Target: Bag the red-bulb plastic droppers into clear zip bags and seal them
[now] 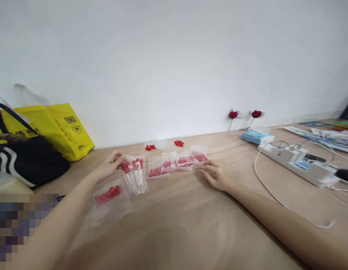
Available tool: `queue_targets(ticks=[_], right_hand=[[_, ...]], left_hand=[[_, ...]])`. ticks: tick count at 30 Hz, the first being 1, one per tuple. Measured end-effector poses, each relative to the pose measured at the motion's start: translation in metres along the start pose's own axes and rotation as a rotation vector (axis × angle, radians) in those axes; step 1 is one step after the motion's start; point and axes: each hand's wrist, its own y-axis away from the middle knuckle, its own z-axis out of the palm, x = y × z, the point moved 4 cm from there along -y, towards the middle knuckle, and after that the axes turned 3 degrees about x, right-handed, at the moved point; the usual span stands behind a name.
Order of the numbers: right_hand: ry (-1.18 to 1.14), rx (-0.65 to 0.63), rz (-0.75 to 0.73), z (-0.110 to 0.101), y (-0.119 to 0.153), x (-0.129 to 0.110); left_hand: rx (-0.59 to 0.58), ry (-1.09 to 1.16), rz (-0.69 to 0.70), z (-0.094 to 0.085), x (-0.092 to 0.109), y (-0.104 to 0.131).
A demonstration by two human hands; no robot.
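Observation:
My left hand (114,164) pinches the top left edge of a clear zip bag (138,182). Inside that bag are white sticks with red tips. Below it another clear zip bag (112,210) lies flat, with several red pieces in it. To the right, several overlapping zip bags (179,161) with the same red-tipped sticks form a row on the table. At the row's right end my right hand (215,174) has its fingers closed at the edge of a bag; the fingertips are partly hidden.
Two more groups of red pieces (150,147) lie by the wall. Left stand a yellow bag (69,131) and a black bag (36,161). Right are a blue tissue pack (257,136), a power strip (299,167) with cables, papers (331,137) and two red flowers (256,113).

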Motion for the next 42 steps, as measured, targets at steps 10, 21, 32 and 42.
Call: queue_targets(ticks=[10,21,32,42], right_hand=[[-0.509,-0.086,0.476,0.044,-0.038,-0.040],[-0.771,-0.063,0.386,0.080,-0.054,-0.027],[0.125,-0.045,-0.349,0.044,-0.017,-0.047],[0.315,-0.023,-0.620,0.051,-0.016,-0.062]], left_hand=[[0.253,0.092,0.335,0.037,0.084,0.002],[0.076,-0.190,1.159,0.113,0.075,0.070],[-0.002,-0.341,1.266,0.109,0.042,0.096],[-0.075,-0.412,1.261,0.099,0.038,0.095]])
